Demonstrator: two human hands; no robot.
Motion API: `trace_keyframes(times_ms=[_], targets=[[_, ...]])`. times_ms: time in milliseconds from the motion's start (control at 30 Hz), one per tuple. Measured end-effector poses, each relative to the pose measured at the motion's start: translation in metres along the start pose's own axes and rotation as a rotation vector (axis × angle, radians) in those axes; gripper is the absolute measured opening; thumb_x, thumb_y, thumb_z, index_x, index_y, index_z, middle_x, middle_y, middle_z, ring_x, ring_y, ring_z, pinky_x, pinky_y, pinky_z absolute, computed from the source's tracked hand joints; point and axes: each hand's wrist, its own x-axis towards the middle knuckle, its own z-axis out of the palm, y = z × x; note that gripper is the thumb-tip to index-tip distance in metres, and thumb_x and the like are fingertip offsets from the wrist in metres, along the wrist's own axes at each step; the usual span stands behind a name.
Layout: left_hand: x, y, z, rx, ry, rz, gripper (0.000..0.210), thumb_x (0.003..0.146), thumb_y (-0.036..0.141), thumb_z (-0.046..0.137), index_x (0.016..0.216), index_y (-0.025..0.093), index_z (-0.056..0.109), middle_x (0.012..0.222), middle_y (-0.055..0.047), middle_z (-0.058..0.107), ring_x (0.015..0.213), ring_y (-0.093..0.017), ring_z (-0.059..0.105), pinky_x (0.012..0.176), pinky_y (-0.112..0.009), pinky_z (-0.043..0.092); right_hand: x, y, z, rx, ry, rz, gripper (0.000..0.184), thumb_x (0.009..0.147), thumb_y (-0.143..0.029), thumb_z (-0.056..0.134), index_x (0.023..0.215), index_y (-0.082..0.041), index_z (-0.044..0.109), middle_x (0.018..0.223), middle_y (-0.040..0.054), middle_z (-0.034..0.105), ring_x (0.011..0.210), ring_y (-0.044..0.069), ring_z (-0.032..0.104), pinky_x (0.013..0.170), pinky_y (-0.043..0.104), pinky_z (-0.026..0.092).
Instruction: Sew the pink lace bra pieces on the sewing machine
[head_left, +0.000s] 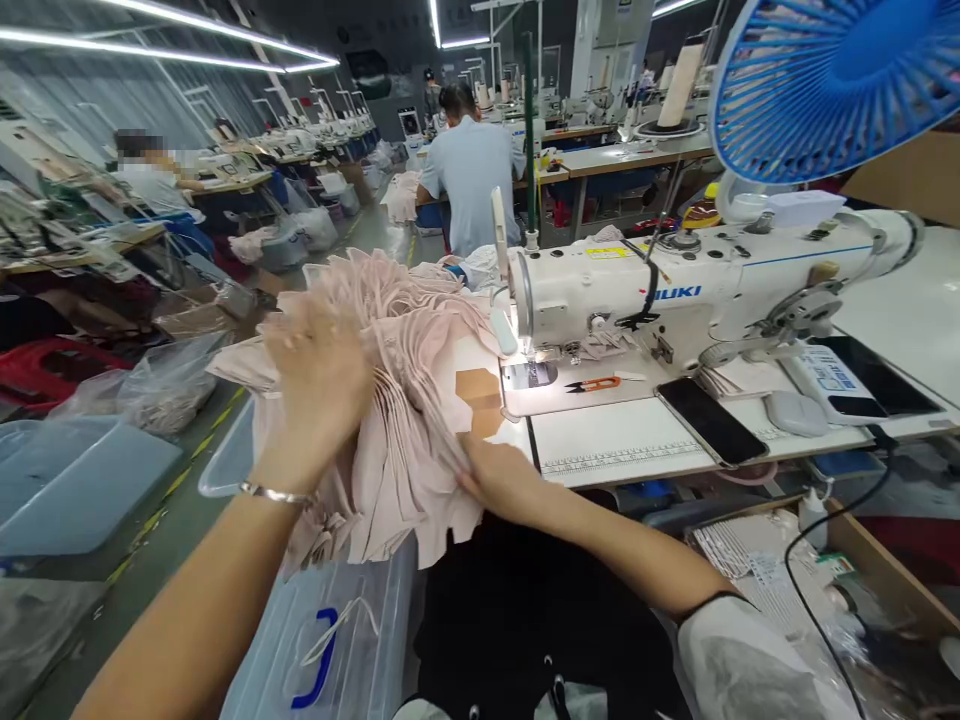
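Observation:
A thick stack of pale pink fabric pieces [397,420] drapes over the left end of the sewing table, its layers fanned and hanging past the edge. Over the left part of this stack is my left hand [319,370], wearing a bracelet at the wrist; motion smears its fingers. My right hand [499,475] grips the stack's right edge, with its fingers partly hidden by the cloth. Just beyond stands a white sewing machine [622,290] with its needle area lit. Orange-handled thread snips [592,385] lie on the machine bed.
A black phone [712,420] rests on the table's ruler edge. Below the fabric is a clear plastic bin [337,640] with a blue handle. A blue fan [840,90] hangs at upper right. An open box [862,570] sits under the table. A co-worker [472,180] sits ahead.

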Motion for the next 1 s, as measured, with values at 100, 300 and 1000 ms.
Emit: trace_keyframes(times_ms=[100,300,1000], targets=[[-0.016,0.041,0.022,-0.142,-0.408,0.334,0.026,0.095,0.013,0.046,0.107,0.008,0.069,0.113,-0.019,0.072,0.116,-0.033,0.064,0.103,-0.050,0.045,-0.009,0.001,0.010,0.052,0.028,-0.253,0.039,0.100,-0.032,0.055,0.136,-0.016,0.051,0.123,0.0147,0.069,0.109,0.027,0.067,0.085,0.036,0.053],[-0.064,0.079,0.024,-0.134,-0.831,0.629,0.027,0.095,0.033,0.062,0.079,0.015,0.076,0.072,-0.012,0.073,0.075,-0.029,0.071,0.079,-0.040,0.049,-0.026,0.071,-0.001,-0.033,0.355,-0.021,0.023,0.101,-0.021,0.051,0.114,-0.014,0.069,0.119,0.0175,0.070,0.116,0.028,0.062,0.101,0.045,0.052],[-0.124,0.123,0.016,-0.927,-1.008,0.573,0.021,0.099,0.028,0.058,0.117,0.026,0.068,0.113,-0.003,0.072,0.104,-0.023,0.064,0.094,-0.036,0.047,0.106,0.054,-0.033,-0.189,0.189,-0.114,0.034,0.096,-0.005,0.042,0.120,-0.010,0.065,0.132,0.0138,0.066,0.125,0.023,0.057,0.109,0.035,0.043]])
